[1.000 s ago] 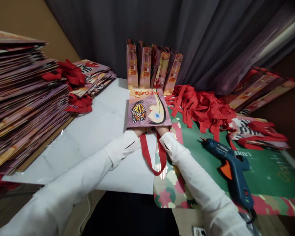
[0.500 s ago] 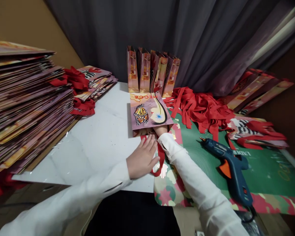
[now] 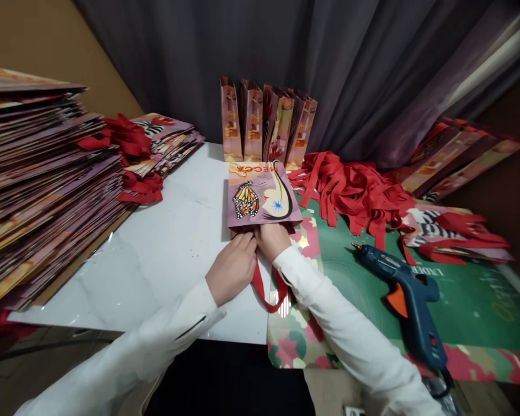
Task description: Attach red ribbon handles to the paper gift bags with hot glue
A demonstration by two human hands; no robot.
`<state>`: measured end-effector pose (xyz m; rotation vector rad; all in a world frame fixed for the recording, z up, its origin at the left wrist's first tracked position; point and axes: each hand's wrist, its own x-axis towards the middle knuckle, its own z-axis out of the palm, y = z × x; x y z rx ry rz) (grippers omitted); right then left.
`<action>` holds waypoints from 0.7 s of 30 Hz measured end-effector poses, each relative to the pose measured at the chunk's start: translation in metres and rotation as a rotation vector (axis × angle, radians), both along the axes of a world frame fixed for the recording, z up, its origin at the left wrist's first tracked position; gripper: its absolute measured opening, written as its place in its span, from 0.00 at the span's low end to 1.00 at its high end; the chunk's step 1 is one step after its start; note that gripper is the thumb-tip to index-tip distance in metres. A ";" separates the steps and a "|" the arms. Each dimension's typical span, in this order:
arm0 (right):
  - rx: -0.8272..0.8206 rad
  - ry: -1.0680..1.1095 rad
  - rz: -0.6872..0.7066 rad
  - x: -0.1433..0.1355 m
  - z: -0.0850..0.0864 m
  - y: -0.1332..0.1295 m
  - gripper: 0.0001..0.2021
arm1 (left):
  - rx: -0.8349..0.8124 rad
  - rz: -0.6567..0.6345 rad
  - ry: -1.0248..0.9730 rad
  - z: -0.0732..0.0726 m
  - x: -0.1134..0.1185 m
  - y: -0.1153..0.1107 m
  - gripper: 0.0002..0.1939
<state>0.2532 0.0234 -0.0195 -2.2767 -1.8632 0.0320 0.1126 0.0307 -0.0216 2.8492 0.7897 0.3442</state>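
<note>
Head view, the printed bag: The printed bag (image 3: 260,199) lies flat-side up at the centre of the worktop (image 3: 164,260), its mouth toward the wearer, its right side by the border of the green mat (image 3: 472,306).
Feel of the bag: It looks like glossy card-weight paper, likely light, springy on its flat faces, a little slippery, and prone to creasing where pressed hard.
Place to hold: The rim at the mouth seems the surest hold, with 1 palm inside for backing; the middle of the broad face would probably dent.
Ribbon loop: A soft red ribbon loop (image 3: 264,297) trails from the mouth below the hands, limp and likely easy to pinch.
Left hand: The left hand (image 3: 233,263) comes in low from the left, back upward, fingers bunched at the rim; whether its grip pinches paper or ribbon cannot be told.
Right hand: The right hand (image 3: 273,240) reaches into the mouth, wrist bent inward, touching or just beside the left; its fingertips are hidden, so its grip cannot be read.
Beyond: 4 upright bags (image 3: 253,130) stand just behind; red ribbons (image 3: 355,190) lie heaped at right, a glue gun (image 3: 405,300) nearer.
</note>
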 end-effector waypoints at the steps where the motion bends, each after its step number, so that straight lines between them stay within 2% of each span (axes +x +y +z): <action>1: -0.022 0.008 0.006 -0.005 0.001 -0.005 0.15 | -0.015 -0.004 -0.012 0.002 -0.001 0.001 0.18; 8: 0.014 -0.075 0.101 -0.018 0.003 -0.028 0.15 | -0.066 0.035 -0.044 0.005 0.004 0.003 0.18; 18: -0.002 -0.053 0.011 -0.012 0.003 -0.029 0.15 | 0.034 0.149 0.035 0.006 0.017 0.001 0.19; 21: -0.013 -0.066 -0.064 -0.005 0.001 -0.030 0.15 | 0.068 0.180 0.079 0.007 0.022 0.003 0.18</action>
